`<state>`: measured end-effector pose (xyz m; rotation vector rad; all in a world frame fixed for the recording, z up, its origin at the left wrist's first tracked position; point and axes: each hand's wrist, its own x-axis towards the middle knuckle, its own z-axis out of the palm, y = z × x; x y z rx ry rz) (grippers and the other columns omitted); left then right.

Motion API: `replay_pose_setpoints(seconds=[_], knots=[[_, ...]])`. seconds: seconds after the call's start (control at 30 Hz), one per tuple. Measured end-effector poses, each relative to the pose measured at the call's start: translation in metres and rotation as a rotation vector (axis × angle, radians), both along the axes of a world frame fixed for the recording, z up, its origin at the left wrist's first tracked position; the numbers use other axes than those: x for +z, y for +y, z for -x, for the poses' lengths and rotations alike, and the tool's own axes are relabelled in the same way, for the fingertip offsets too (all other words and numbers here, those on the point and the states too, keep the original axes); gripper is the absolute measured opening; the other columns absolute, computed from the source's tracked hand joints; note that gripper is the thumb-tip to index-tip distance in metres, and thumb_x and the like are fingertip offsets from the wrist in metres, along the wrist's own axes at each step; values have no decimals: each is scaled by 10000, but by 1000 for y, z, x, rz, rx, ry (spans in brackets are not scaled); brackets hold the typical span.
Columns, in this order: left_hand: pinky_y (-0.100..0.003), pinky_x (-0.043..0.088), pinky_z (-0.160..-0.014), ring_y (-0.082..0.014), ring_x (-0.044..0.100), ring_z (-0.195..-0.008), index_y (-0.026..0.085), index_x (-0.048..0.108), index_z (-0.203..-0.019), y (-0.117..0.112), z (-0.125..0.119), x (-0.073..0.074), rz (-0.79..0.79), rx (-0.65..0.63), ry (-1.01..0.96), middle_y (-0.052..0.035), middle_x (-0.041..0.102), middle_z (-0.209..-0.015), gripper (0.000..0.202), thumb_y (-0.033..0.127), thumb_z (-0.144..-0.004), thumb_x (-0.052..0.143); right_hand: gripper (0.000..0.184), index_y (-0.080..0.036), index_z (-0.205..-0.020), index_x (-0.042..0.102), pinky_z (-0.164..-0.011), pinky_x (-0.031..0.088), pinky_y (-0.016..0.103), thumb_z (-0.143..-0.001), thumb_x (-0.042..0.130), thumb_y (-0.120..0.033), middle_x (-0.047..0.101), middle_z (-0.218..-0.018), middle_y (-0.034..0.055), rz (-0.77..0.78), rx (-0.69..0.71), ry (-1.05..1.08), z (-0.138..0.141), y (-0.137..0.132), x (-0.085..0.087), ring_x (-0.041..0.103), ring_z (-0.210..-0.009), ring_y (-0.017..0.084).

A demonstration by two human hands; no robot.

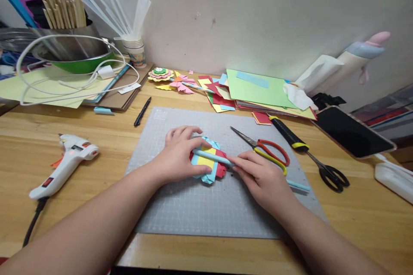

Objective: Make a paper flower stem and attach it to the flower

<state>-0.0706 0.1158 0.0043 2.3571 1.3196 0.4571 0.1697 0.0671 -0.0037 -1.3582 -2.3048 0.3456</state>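
Observation:
On the grey cutting mat lies a folded paper flower (209,164) in light blue, yellow and red, with a rolled light blue paper stick (217,159) across its middle. My left hand (179,154) is curled around the flower's left side, thumb and fingertips holding flower and stick down. My right hand (263,176) pinches the stick just right of the flower. The stick's far end shows beyond that hand, at the mat's right side. Scissors with red and yellow handles (256,142) lie just behind my right hand. Part of the flower is hidden under my left hand.
A white glue gun (69,154) lies left of the cutting mat (193,219), near a black pen (142,111). Black-handled scissors (325,172) and a phone (353,131) are at right. Coloured paper (258,90) and a finished paper flower (160,74) lie at the back.

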Motion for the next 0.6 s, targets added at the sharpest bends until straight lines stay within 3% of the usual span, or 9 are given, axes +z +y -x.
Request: replay_pose_setpoints(seconds=[0.6], knots=[[-602,105,-1082,-297,365,-1278,359,653,-1031,-1,-1,-1,-5,23,8,-47,476,-1282,482,526,-591,757,367,-173,-1179,641,-639,441,305,-910,406,-87,670,-964,71,-265,17,-273,6,-6,13,613,-810,214]])
